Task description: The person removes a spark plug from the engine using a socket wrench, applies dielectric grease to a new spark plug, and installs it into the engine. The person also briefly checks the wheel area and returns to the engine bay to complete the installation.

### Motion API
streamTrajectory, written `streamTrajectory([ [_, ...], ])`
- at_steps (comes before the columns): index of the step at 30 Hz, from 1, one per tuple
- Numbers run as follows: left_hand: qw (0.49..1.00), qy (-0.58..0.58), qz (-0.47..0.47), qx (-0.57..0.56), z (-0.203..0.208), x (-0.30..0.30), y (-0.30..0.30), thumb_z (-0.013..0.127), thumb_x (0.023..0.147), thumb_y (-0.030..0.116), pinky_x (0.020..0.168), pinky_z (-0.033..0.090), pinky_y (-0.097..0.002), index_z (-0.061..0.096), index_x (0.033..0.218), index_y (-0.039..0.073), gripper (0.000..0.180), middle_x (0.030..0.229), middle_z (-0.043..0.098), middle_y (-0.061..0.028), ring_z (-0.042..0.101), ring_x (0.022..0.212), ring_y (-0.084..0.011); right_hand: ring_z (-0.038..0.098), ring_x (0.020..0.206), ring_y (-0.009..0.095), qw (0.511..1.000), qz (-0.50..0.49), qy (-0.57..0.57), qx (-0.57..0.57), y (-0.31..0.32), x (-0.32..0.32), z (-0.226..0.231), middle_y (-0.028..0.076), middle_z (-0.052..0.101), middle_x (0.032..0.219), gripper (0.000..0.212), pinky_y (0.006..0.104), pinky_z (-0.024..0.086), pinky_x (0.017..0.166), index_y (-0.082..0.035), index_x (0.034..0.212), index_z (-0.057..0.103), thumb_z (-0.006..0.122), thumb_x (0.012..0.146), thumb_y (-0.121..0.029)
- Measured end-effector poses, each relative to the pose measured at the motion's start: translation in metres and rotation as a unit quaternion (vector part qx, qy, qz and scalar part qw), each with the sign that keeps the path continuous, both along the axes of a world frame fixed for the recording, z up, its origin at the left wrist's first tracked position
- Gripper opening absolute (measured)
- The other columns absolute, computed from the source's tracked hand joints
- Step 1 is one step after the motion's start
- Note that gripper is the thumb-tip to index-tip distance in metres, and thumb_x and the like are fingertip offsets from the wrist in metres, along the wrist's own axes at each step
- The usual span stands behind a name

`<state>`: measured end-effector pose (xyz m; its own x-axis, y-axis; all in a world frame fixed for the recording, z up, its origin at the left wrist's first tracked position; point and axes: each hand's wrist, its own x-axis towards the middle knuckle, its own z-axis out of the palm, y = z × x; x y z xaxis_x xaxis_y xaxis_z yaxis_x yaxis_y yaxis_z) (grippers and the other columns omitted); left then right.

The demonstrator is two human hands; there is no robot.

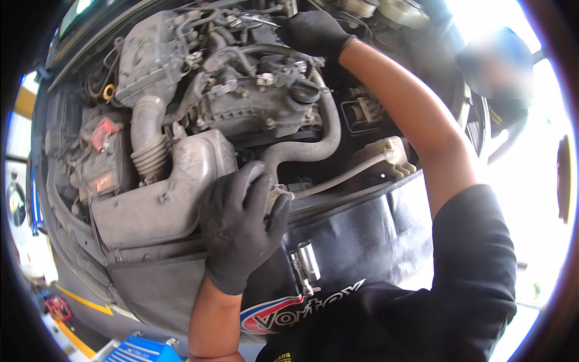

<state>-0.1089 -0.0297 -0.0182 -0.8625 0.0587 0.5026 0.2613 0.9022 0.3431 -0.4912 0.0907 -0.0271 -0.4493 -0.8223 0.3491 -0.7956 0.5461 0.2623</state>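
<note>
Black gloves cover both of my hands. My right hand (315,34) reaches to the far side of the engine (253,108), its fingers closed around a shiny metal wrench (259,22); the wrench's full shape is hidden by the glove. At the front of the bay, my left hand (241,223) curls over the radiator filler neck (276,196), thumb and fingers on either side of it. A thin hose (341,180) runs from that neck to a whitish coolant reservoir (392,154) on the right.
Left of the engine are a grey air intake box (151,205), a ribbed duct (148,139) and a battery (102,169). A chrome socket (309,260) and a jointed socket tool (301,271) lie on the black fender cover (356,241). Another person (497,66) stands at the right.
</note>
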Motion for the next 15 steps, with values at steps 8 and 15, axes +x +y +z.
streamTrajectory([
  [8,1.000,-0.025,0.012,-0.005,0.006,0.000,0.006,0.076,0.086,0.027,0.092,0.052,-0.0487,0.072,0.110,0.004,0.034,0.122,0.068,-0.0146,0.067,0.107,-0.0368,0.076,0.081,0.035,0.989,-0.121,-0.081,0.004,-0.014,0.013,0.001,0.013,0.076,0.089,0.032,0.0500,0.059,0.065,-0.012,0.125,0.067,0.053,0.102,-0.028],
  [15,0.999,-0.034,0.010,0.013,0.002,0.000,0.006,0.077,0.085,0.026,0.090,0.053,-0.0484,0.073,0.108,0.002,0.033,0.120,0.068,-0.0153,0.067,0.106,-0.0366,0.077,0.095,0.034,0.980,-0.107,-0.149,-0.071,-0.056,0.073,0.020,0.017,0.077,0.097,0.028,0.0480,0.060,0.082,-0.004,0.099,0.077,0.061,0.095,-0.027],
])
